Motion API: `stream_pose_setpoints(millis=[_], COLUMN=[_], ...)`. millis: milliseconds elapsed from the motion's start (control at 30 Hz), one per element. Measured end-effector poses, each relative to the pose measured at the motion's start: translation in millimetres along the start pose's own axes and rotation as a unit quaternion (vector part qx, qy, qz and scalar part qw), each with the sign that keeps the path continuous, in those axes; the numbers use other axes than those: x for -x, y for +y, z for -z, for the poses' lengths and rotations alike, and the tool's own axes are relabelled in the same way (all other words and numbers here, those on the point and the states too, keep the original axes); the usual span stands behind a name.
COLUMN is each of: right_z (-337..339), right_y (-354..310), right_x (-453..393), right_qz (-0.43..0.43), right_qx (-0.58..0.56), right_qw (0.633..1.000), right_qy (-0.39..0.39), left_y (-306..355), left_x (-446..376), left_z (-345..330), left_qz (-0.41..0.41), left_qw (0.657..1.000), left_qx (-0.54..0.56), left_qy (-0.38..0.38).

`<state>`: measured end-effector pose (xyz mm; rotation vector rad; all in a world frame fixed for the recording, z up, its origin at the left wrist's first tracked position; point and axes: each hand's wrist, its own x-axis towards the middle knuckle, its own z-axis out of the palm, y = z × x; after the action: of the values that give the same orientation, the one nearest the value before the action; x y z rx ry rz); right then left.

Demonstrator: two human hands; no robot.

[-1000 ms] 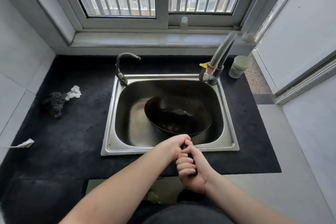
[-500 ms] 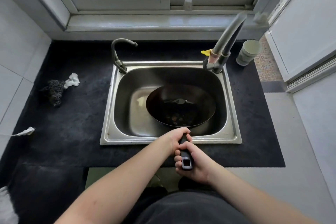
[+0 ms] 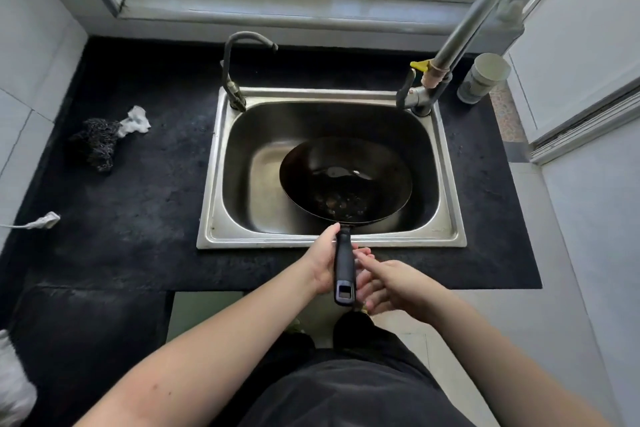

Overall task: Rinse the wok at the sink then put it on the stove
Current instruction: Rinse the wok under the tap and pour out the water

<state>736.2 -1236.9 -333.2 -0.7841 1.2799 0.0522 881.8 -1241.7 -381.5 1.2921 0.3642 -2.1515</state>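
Observation:
A dark wok (image 3: 346, 180) with a little water and residue in its bowl sits inside the steel sink (image 3: 332, 239). Its black handle (image 3: 344, 274) sticks out over the sink's front rim toward me. My left hand (image 3: 323, 262) grips the handle from the left, fingers wrapped under it. Just right of the handle, my right hand (image 3: 391, 284) is off it with its fingers straight and loose. No stove is in view.
A curved tap (image 3: 239, 69) stands at the sink's back left and a grey hose tap (image 3: 446, 55) at the back right. A white cup (image 3: 483, 78) stands right of that. A scouring pad with a rag (image 3: 107, 139) lies on the black counter at left.
My right hand has let go of the handle and opened beside it. My left hand keeps its grip. The camera has tilted down and the wok shifted slightly toward me.

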Motion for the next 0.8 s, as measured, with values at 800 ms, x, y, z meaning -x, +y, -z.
stream_pose_setpoints(millis=[800], right_z=[178], right_y=[-129], right_x=[-51], right_qz=[0.255], right_qx=[0.080], right_qw=[0.933], right_qy=[0.240], left_y=[-22], left_x=[-4], left_z=[-31], left_qz=[0.021], left_qw=[0.999], left_qx=[-0.023], left_qy=[0.030])
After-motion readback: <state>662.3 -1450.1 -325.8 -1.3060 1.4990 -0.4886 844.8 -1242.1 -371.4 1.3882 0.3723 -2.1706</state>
